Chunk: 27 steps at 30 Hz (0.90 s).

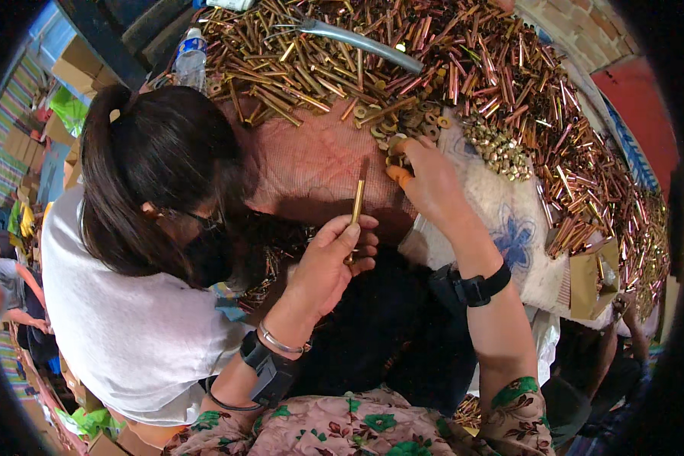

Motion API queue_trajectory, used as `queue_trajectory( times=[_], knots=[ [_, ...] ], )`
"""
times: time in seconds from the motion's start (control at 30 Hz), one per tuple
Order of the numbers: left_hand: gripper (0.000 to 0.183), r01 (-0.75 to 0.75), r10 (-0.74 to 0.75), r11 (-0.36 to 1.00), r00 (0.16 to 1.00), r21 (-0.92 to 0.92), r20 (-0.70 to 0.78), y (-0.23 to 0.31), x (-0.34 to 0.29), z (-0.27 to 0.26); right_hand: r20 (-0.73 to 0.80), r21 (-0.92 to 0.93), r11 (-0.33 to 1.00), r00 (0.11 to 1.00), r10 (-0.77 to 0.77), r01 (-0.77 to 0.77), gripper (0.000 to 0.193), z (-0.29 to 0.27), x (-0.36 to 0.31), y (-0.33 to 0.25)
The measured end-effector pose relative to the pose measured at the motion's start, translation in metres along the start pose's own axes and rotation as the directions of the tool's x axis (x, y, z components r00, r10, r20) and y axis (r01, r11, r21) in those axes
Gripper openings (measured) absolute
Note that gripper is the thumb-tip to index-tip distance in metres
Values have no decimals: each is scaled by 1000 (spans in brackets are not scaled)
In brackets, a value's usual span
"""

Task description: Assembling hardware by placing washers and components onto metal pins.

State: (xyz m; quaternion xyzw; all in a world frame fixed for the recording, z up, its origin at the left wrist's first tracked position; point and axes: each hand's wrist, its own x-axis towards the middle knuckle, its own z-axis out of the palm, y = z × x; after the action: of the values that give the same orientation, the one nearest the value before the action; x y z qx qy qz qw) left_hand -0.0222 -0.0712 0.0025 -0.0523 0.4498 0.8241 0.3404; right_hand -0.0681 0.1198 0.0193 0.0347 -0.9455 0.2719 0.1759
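Left hand (pixel 328 258): closed around the brass-coloured rod (pixel 359 201), near-left of the washer pile (pixel 412 120)
Rod axis: lengthwise, far end toward the pile
Right hand (pixel 435 181): at the pile's near edge, closer than the left; whether gripping, I cannot tell

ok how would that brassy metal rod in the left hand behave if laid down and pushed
The brassy metal rod would probably roll, being slim and seemingly round. It looks stiff, sticking out straight from the left hand. Its shiny surface suggests it may be slippery.
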Motion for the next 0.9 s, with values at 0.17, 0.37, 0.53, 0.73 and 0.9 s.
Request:
queue_trajectory(
  times=[0.17,0.37,0.53,0.73,0.9],
  knots=[
    [25,-31,30,999,999,17,32,5,7,0,44,81,995,998,47,-50,25,-4,-2,3],
    [28,20,-11,994,997,-106,79,7,15,-3,2,13,998,998,-69,69,22,1,-7,7],
    [28,32,-14,987,993,-157,116,3,20,-7,57,65,996,997,-59,55,21,1,-7,10],
    [26,66,-54,985,995,-161,81,5,19,0,57,63,998,998,-8,5,22,-5,-8,6],
    [22,83,-52,983,981,-163,188,1,22,-5,12,52,998,1000,18,-19,23,-3,-7,5]
  ],
)
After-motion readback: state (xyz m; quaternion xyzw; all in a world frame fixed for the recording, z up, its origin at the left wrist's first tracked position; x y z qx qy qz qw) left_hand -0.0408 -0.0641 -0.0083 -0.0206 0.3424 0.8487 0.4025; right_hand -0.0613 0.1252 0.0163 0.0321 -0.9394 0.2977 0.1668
